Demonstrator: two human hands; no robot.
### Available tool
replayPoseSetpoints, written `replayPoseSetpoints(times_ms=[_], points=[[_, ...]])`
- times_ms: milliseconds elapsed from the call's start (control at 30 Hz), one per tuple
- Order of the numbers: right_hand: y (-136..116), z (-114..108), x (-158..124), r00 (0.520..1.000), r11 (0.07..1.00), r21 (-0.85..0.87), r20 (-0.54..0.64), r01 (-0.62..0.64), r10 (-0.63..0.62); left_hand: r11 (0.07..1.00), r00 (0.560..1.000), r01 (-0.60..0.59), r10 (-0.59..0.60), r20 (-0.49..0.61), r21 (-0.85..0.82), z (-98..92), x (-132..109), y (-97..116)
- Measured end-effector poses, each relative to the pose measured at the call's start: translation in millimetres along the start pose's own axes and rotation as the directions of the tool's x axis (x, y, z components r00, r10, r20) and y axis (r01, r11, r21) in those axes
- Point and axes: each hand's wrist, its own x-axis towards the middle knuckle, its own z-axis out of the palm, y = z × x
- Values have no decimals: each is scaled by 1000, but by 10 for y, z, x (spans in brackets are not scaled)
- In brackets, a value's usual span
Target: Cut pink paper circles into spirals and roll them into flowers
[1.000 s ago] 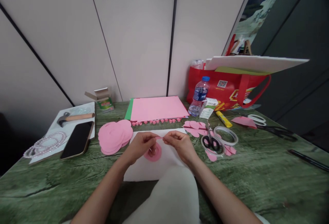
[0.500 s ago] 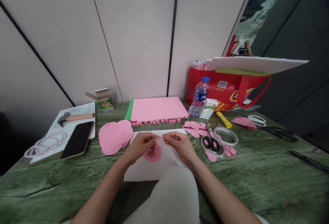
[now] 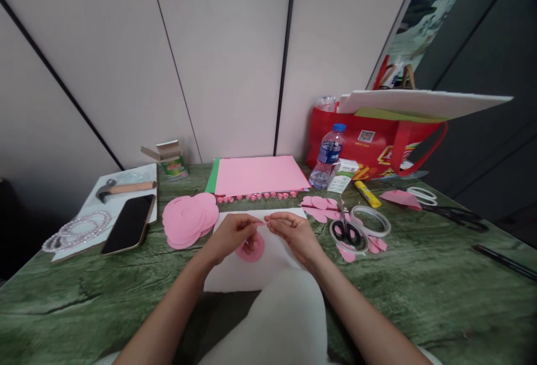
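My left hand [image 3: 232, 235] and my right hand [image 3: 296, 232] meet over a white sheet [image 3: 235, 275] near the table's front edge. Both pinch a small pink paper strip [image 3: 260, 223] stretched between their fingertips. Under my left hand a pink paper circle [image 3: 253, 250] lies on the white sheet, partly hidden by my fingers. A stack of pink paper circles [image 3: 188, 219] sits just left of my left hand. Right of my right hand lie scissors [image 3: 347, 230] and a roll of tape [image 3: 371, 220].
Pink and green sheets [image 3: 258, 175] lie at the back, a row of small pink rolled pieces [image 3: 255, 196] before them. A phone [image 3: 129, 223], hammer [image 3: 123, 188] and beads [image 3: 78, 230] are at the left. A water bottle [image 3: 328, 155], red bag [image 3: 377, 144], glue stick [image 3: 368, 194] stand right.
The view has shifted slightly; my hands keep pinching the pink strip in about the same place.
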Motion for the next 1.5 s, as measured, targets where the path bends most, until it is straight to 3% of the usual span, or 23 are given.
replayPoseSetpoints(times_ms=[333, 567, 1300, 1500], points=[[-5, -21, -9, 995, 999, -2, -92, -39, 39, 998, 1000, -12, 12, 13, 55, 11, -19, 47], [5, -15, -7, 999, 1000, -18, -52, -2, 1, 996, 999, -34, 32, 28, 88, 1, -17, 34], [1, -51, 30, 997, 998, 10, -43, -64, 64, 998, 1000, -21, 22, -8, 57, -25, -15, 60], [-42, -45, 18, 998, 997, 42, 25, -67, 66, 997, 1000, -7, 8, -18, 81, -30, -22, 78]])
